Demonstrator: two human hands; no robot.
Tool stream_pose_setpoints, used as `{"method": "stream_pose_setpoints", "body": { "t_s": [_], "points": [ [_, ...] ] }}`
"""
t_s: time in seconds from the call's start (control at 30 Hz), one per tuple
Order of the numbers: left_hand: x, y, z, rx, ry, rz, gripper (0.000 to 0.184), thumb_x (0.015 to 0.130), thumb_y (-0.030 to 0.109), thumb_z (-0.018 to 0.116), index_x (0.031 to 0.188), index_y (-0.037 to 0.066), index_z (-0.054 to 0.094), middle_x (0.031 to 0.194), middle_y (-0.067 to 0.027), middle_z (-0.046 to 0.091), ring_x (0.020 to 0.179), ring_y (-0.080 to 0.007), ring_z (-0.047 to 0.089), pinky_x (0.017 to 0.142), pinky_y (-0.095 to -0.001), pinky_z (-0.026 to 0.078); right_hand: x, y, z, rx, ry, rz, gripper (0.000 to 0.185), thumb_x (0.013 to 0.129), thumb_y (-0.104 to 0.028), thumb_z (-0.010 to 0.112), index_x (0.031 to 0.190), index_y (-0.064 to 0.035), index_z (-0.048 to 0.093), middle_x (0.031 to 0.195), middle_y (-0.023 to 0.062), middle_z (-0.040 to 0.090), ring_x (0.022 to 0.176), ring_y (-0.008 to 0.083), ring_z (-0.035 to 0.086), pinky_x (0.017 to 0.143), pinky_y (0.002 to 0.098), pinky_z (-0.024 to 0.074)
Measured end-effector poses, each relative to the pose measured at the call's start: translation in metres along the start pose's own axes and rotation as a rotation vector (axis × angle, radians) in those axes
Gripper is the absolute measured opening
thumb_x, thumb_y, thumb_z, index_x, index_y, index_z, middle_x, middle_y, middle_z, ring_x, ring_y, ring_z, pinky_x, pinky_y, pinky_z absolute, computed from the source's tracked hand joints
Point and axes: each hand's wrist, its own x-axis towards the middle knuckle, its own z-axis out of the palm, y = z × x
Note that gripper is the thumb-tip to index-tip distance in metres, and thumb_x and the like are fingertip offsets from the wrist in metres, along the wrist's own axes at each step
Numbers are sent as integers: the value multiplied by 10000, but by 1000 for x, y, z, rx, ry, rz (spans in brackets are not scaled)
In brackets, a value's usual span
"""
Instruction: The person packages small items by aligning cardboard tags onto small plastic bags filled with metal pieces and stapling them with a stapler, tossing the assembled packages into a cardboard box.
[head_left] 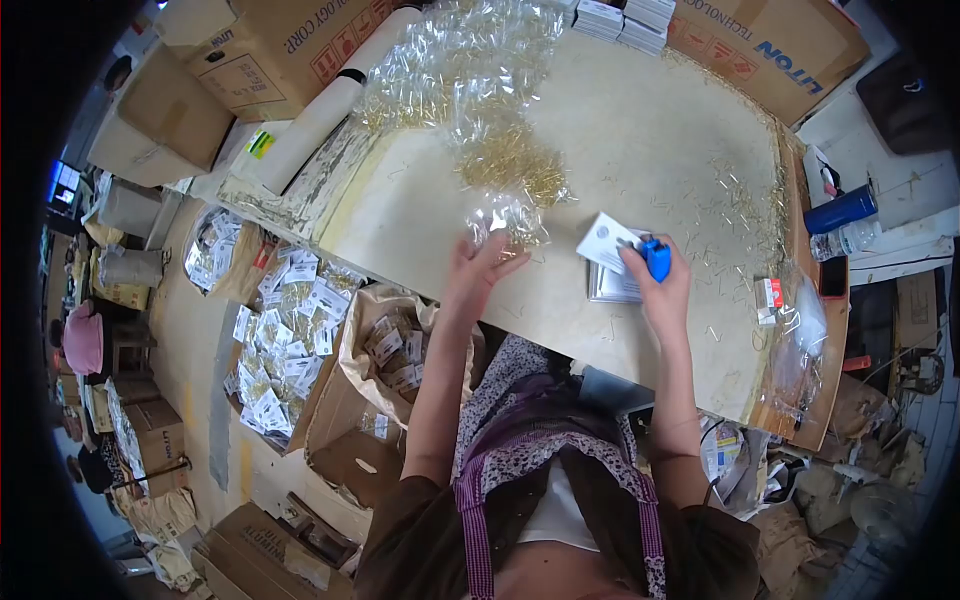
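Right hand (668, 277) clamped on blue stapler (657, 262), white card (603, 238) at its 10 o'clock. Left hand (478, 270): fingers apart, clear bag (508, 212) at 1 o'clock (contact unclear).

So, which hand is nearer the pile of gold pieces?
Left. The left hand is on the near side of the pile of gold pieces; the right hand is farther off, to the right.

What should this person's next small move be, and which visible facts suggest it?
Probably bring the clear bag near the left hand toward the white card: the right hand holds that card with a blue tool, while the bag is apart from them.
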Motion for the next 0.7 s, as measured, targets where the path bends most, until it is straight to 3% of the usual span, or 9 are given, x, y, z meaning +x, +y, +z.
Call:
{"method": "stream_pose_setpoints", "body": {
  "t_s": [0.03, 0.1, 0.17, 0.27, 0.37, 0.5, 0.6, 0.7],
  "points": [
    [-3, -3, -4, 77, -57, -31, 101, 844, 62, 568, 941, 34, 562, 885, -41, 592, 819, -153, 591, 790, -335, 531, 5, -5, 6, 0, -4, 0, 266, 715, -201, 717, 851, -17, 581, 739, 131, 598, 680, 254, 566, 666, 327, 432],
    [-10, -5, -6, 156, -115, -62, 140, 835, 51, 576, 970, 15, 586, 933, -66, 618, 853, -165, 602, 776, -323, 529, 17, -12, 16, -70, -88, -33, 239, 768, -194, 682, 865, -8, 569, 704, 20, 550, 651, 71, 466, 597, 236, 408],
    [-19, -3, 1, 312, -102, -112, 220, 813, 41, 601, 1026, -15, 600, 991, -99, 631, 858, -169, 610, 771, -292, 512, 27, -15, 24, -132, -116, -52, 262, 766, -218, 683, 863, -3, 570, 700, 28, 558, 651, 87, 479, 610, 244, 414],
    [-30, 1, 13, 397, -114, -46, 257, 809, 51, 614, 1053, -23, 584, 964, -84, 639, 845, -148, 609, 763, -270, 494, 34, -28, 32, -89, -372, -16, 280, 761, -230, 682, 868, 3, 568, 706, 33, 561, 649, 92, 481, 608, 253, 415],
    [-31, -3, 10, 436, -187, -35, 268, 806, 53, 619, 1059, -26, 580, 962, -74, 639, 841, -126, 603, 776, -264, 484, 32, -39, 44, -37, -444, -9, 275, 754, -222, 687, 847, 4, 559, 696, 30, 551, 640, 91, 471, 599, 255, 410],
    [-35, -3, 11, 458, -208, -62, 277, 810, 66, 623, 1065, -29, 573, 957, -66, 635, 820, -115, 599, 758, -258, 483, 32, -42, 53, -52, -464, -30, 252, 742, -187, 697, 807, -3, 538, 670, 22, 528, 623, 89, 447, 586, 258, 403],
    [-35, -13, 13, 309, -97, -79, 267, 822, 86, 621, 1058, -32, 583, 944, -55, 632, 797, -100, 586, 727, -245, 474, 34, -41, 53, -68, -489, -38, 249, 738, -177, 702, 817, -6, 540, 676, 22, 526, 633, 86, 454, 592, 256, 405],
    [-39, -23, 18, 316, -16, 43, 231, 835, 110, 616, 1017, -32, 614, 892, -36, 633, 758, -83, 570, 685, -228, 457, 33, -37, 54, -10, -455, -90, 257, 758, -198, 687, 831, -2, 538, 690, 13, 528, 647, 84, 465, 593, 256, 404]
  ]
}}
